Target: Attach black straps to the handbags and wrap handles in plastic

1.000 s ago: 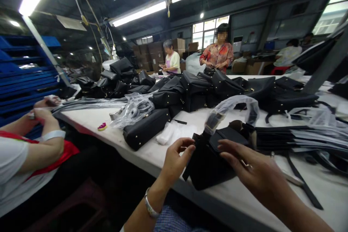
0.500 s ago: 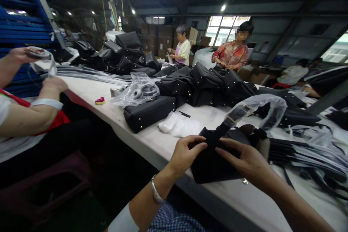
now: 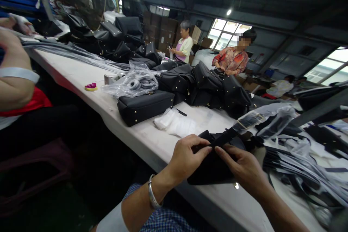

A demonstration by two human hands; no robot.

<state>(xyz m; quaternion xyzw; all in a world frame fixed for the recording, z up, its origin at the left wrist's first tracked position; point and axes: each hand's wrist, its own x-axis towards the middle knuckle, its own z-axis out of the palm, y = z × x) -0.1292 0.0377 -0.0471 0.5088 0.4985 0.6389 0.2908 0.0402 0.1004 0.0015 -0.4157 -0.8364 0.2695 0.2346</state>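
A black handbag [image 3: 214, 170] sits at the table's front edge, directly before me. Its black strap [image 3: 224, 137] rises to the right, and beyond the buckle [image 3: 251, 119] it is wrapped in clear plastic film. My left hand [image 3: 187, 156] pinches the strap's lower end between thumb and fingers. From the other side my right hand [image 3: 239, 163] grips the same strap, thumb on top, the fingers partly hidden behind it. Both thumb tips nearly meet at the bag's upper edge. White wrapping material [image 3: 176, 122] lies just behind the bag.
Several black bags [image 3: 185, 79] are heaped across the table [image 3: 130, 134]. Clear plastic wrap [image 3: 136, 81] rests on the nearest one. Film-covered straps [image 3: 296, 166] lie at the right, and a small pink and yellow object [image 3: 91, 86] at the left. A co-worker's arm [image 3: 16, 76] reaches in at far left.
The view has shifted, with the table tilting more. Both hands stay at the strap's base, my right thumb now closer to the left one. The wrapped strap leans lower to the right.
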